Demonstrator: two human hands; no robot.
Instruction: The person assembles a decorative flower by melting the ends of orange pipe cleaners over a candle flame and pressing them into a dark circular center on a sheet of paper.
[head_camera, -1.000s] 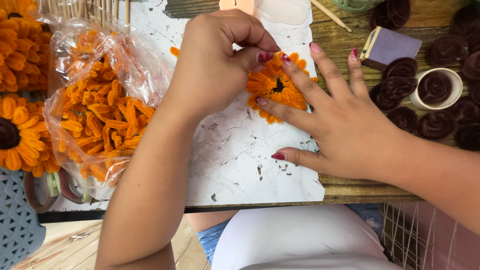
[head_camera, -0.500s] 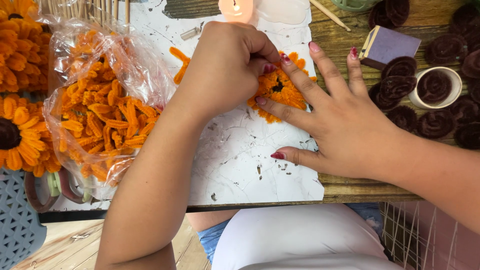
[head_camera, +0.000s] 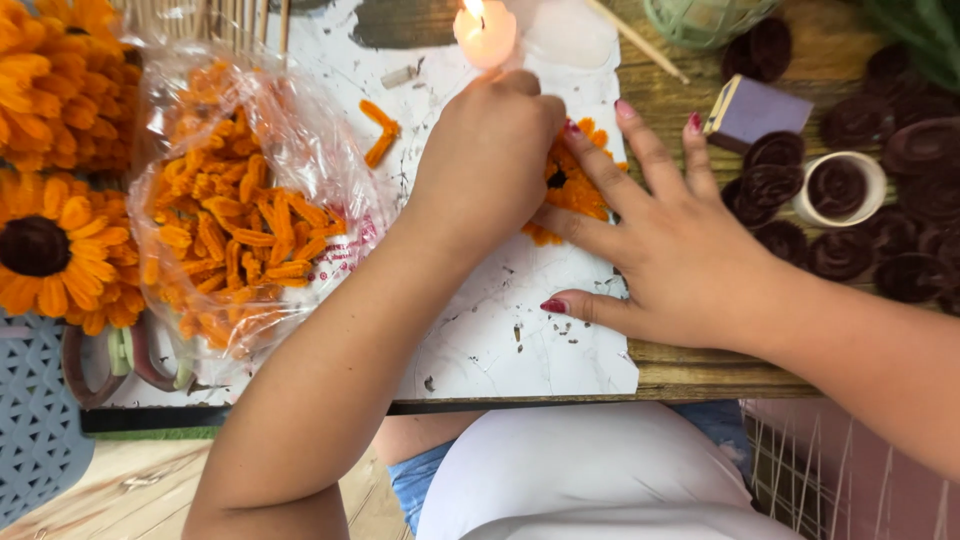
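a person's left hand, fingers curled together, presses on a small orange fuzzy flower with a dark centre lying on a white marbled sheet on the wooden desk. whether it pinches anything cannot be told. the right hand, fingers spread, steadies the flower's edge. a clear plastic bag of orange petal pieces lies to the left, and a lit candle stands just beyond the hands.

- Fuzzy orange flower: soft, matt pile.
- Clear bag: thin, glossy, crinkled plastic.
- White sheet: matt, scuffed, flaking.
- Table: rough, grained wood.
- Candle: smooth wax.
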